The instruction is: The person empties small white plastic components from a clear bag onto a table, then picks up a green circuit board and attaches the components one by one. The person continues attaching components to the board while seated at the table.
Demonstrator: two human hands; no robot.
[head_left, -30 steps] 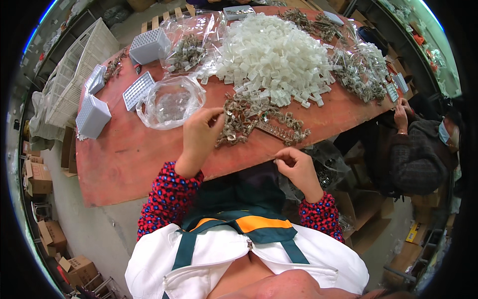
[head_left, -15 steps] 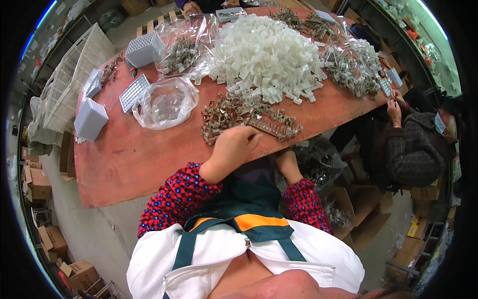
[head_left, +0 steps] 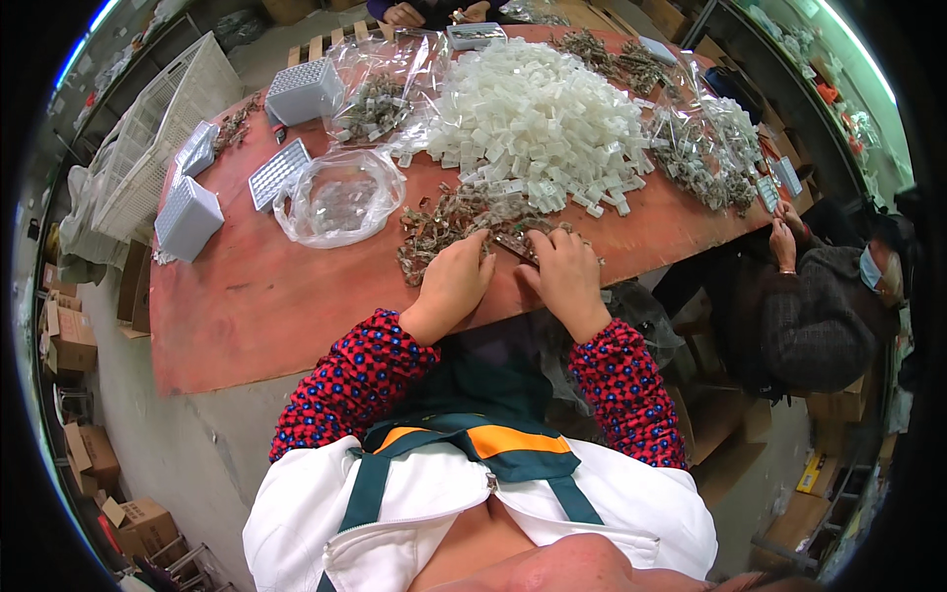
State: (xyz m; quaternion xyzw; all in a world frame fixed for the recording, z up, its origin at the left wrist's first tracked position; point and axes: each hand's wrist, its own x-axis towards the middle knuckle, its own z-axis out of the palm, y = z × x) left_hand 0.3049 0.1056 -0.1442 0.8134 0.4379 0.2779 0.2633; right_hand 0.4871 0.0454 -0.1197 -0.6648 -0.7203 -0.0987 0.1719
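A heap of small brownish metal parts (head_left: pixel 439 222) lies near the front edge of the reddish table (head_left: pixel 256 306). My left hand (head_left: pixel 454 283) rests on the heap's near side with its fingers curled down into the parts. My right hand (head_left: pixel 567 276) lies beside it, fingertips on a dark narrow strip (head_left: pixel 513 244) among the parts. Its grip is hidden under the fingers. Behind the heap is a big pile of white plastic pieces (head_left: pixel 538 118).
A clear plastic bag (head_left: pixel 340 197) sits left of the heap, with white grid trays (head_left: pixel 187 212) and a white wire basket (head_left: pixel 148 148) beyond. More bagged metal parts (head_left: pixel 700 158) lie at right, where a seated person (head_left: pixel 819 316) works. Cardboard boxes (head_left: pixel 69 340) stand on the floor.
My right hand has come up from the table's edge onto the heap. My left hand slid back toward the near side of the parts, so both hands now sit side by side.
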